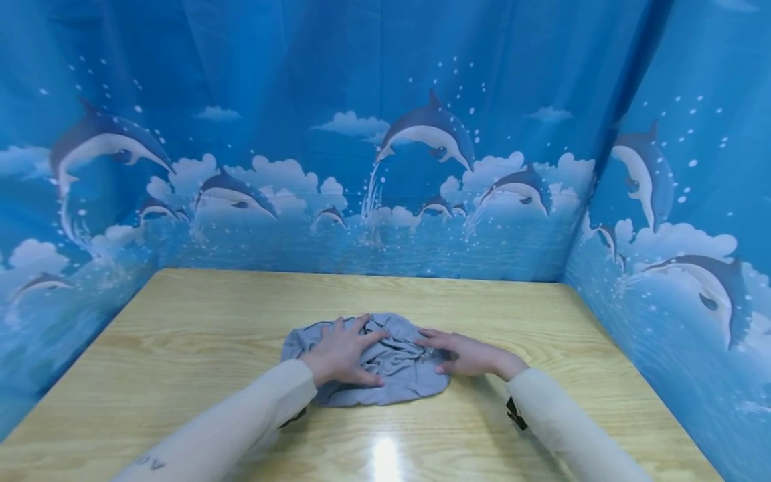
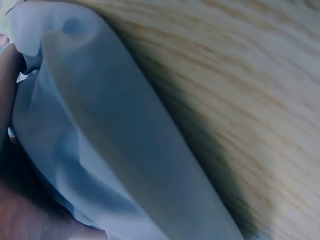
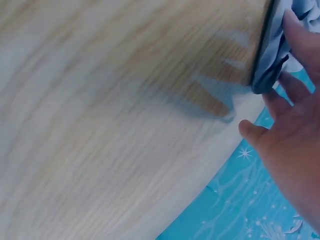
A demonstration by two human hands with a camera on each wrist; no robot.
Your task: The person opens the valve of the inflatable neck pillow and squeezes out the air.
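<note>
A crumpled grey-blue cloth (image 1: 415, 381) lies bunched on the table in the head view, with creases gathered in its middle. My left hand (image 1: 343, 351) rests on its left part, fingers spread across the folds. At the cloth's right edge, the fingers of my right hand (image 1: 472, 355) reach onto the fabric, extended and slightly apart. The left wrist view shows a smooth raised fold of the cloth (image 2: 130, 130) close up, with only part of the left hand (image 2: 25, 215) at the corner. In the right wrist view, the right hand (image 3: 295, 145) touches the cloth's edge.
The light wood-grain table (image 1: 211, 314) extends around the cloth on all sides. Blue curtains (image 1: 289, 80) printed with dolphins and clouds stand behind the table and along its left and right sides. A bright light reflection shows near the table's front.
</note>
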